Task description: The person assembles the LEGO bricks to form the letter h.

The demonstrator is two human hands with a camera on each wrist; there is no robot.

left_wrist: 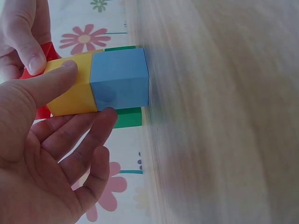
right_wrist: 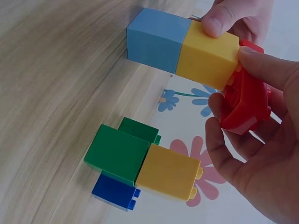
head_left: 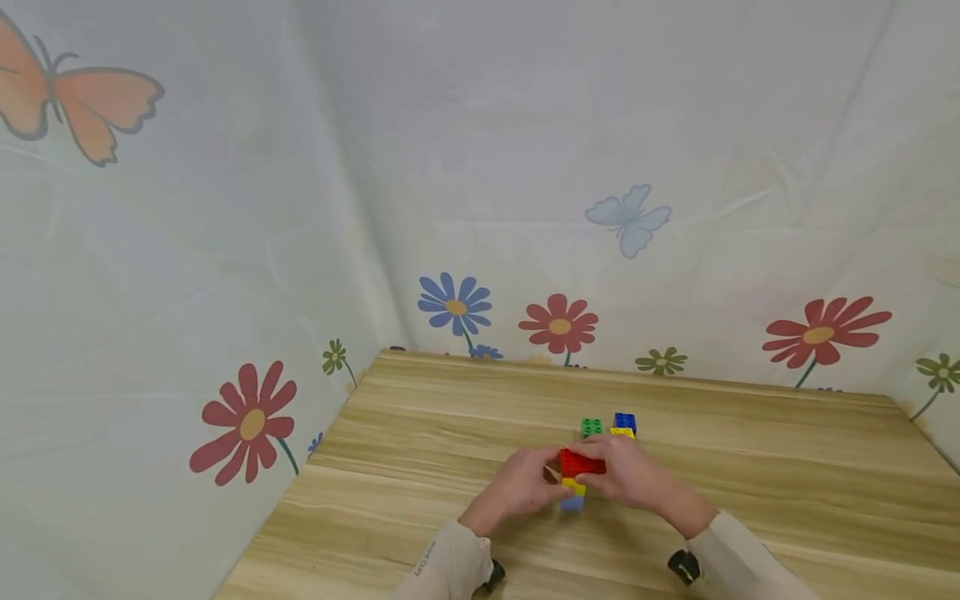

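Observation:
My left hand [head_left: 519, 485] holds a yellow toy building brick [right_wrist: 208, 55] between thumb and fingers. This brick sits on a light blue brick [right_wrist: 158, 39], which is close over or on the table. On top of the yellow brick, my right hand [head_left: 636, 473] grips a red brick [right_wrist: 248, 100] by its end, thumb on one side and fingers beneath. The red brick reaches out sideways past the yellow one, and some yellow studs show at the joint between them. Part of the red brick is hidden by the right fingers.
Behind the hands, a second yellow brick [right_wrist: 168, 172] tops a green brick [right_wrist: 117, 153]. Beside these stand a smaller-looking green brick [right_wrist: 139, 129] and a dark blue brick [right_wrist: 114, 191]. The wooden table [head_left: 420, 433] ends at a flower-printed curtain [head_left: 510, 208].

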